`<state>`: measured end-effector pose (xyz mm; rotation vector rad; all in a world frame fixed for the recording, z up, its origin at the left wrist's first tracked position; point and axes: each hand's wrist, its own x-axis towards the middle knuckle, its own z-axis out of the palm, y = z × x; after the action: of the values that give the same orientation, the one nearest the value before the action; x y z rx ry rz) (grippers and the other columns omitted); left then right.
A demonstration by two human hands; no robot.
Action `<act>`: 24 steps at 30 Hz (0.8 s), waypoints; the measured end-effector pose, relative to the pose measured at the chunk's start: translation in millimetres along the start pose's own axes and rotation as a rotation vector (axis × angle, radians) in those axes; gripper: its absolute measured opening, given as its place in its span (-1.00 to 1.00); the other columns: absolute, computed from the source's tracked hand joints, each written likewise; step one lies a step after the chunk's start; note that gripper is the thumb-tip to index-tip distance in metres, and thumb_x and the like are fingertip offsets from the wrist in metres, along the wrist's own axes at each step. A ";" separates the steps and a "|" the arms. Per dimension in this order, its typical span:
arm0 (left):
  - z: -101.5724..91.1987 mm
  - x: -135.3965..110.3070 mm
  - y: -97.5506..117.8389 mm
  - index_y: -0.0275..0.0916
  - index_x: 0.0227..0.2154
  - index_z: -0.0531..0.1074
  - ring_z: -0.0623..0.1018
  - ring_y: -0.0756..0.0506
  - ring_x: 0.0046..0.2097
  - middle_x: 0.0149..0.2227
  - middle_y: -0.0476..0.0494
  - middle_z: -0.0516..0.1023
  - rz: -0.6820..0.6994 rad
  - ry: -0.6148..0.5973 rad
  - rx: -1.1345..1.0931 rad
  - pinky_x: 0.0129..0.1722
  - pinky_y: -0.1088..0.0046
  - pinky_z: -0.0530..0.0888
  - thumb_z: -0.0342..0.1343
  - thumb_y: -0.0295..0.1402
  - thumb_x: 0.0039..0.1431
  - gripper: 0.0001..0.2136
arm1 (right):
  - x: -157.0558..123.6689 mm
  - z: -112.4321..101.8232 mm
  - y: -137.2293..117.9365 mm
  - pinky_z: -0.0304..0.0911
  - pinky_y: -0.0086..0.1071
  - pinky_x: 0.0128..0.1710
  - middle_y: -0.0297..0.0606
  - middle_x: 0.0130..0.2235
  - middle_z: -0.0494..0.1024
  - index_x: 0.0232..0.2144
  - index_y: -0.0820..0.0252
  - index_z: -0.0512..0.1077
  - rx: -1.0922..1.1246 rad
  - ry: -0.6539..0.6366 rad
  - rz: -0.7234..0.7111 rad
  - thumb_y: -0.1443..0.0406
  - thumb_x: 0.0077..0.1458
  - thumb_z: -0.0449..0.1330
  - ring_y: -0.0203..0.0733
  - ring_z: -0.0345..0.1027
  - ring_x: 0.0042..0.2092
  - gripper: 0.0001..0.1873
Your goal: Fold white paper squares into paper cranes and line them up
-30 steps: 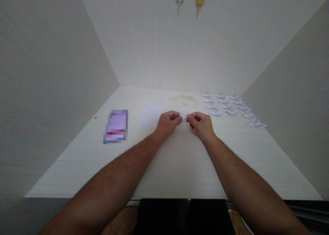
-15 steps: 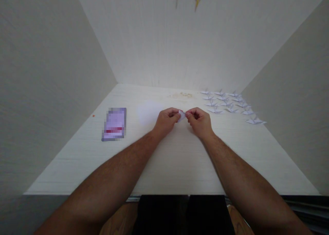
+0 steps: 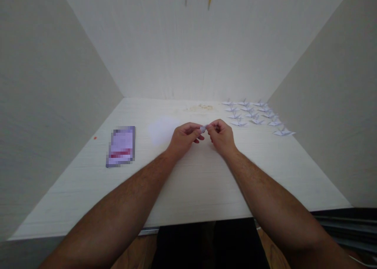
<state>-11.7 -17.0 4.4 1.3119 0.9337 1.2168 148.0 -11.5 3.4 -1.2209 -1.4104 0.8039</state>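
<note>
Fingertips of left hand (image 3: 183, 137) and right hand (image 3: 221, 135) pinch one small folded white paper piece (image 3: 203, 128) at frame centre, above pale wooden table (image 3: 206, 182).

Both forearms are reaching forward and converging. The left hand (image 3: 184, 137) and right hand (image 3: 221, 135) are meeting fingertip to fingertip, thumbs and forefingers pinching together.

Left hand (image 3: 184, 137) and right hand (image 3: 221, 135) bare. Left forearm (image 3: 126, 206) and right forearm (image 3: 265, 200) uncovered to the frame edge, dark hair along both. Black garment (image 3: 206, 243) over the lap.
</note>
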 end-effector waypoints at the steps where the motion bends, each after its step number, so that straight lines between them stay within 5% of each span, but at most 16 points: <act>1: -0.5 0.0 -0.2 -0.27 -0.28 0.52 0.61 -0.05 -0.39 -0.39 -0.10 0.60 0.014 0.000 0.008 -0.44 0.46 0.49 0.31 -0.21 -0.01 -0.72 | 0.0 0.3 -0.6 0.15 -0.45 -0.54 -0.40 -0.53 0.43 -0.44 0.15 0.38 0.012 0.003 0.017 0.12 0.06 0.22 -0.35 0.23 -0.53 -0.77; 9: -1.9 0.8 -1.1 -0.29 -0.30 0.51 0.55 -0.01 -0.42 -0.47 -0.04 0.57 0.046 0.036 0.014 -0.43 0.46 0.51 0.37 -0.32 -0.09 -0.73 | -2.0 1.6 -3.5 0.21 -0.44 -0.52 -0.40 -0.57 0.45 -0.50 0.18 0.45 0.108 -0.107 0.024 0.23 0.04 0.19 -0.37 0.27 -0.55 -0.84; 19: -4.4 3.8 -3.2 -0.27 -0.22 0.51 0.58 -0.03 -0.43 -0.40 -0.09 0.62 -0.045 0.029 -0.162 -0.38 0.38 0.55 0.37 -0.19 -0.05 -0.64 | -4.1 5.2 8.0 0.26 -0.41 -0.43 -0.36 -0.41 0.53 -0.21 0.10 0.54 0.073 -0.106 -0.189 0.29 0.01 0.26 -0.35 0.32 -0.45 -0.77; 24: -5.3 3.3 -3.8 -0.29 -0.28 0.53 0.58 -0.04 -0.42 -0.41 -0.10 0.62 -0.071 -0.004 -0.177 -0.38 0.39 0.55 0.39 -0.21 -0.09 -0.66 | -3.9 4.2 8.7 0.20 -0.43 -0.47 -0.41 -0.45 0.47 -0.24 0.11 0.53 0.029 -0.121 -0.206 0.27 -0.01 0.31 -0.37 0.25 -0.48 -0.79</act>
<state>-15.9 -12.3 0.6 1.1318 0.8422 1.2126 145.8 -12.4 -6.7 -0.9994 -1.5882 0.7624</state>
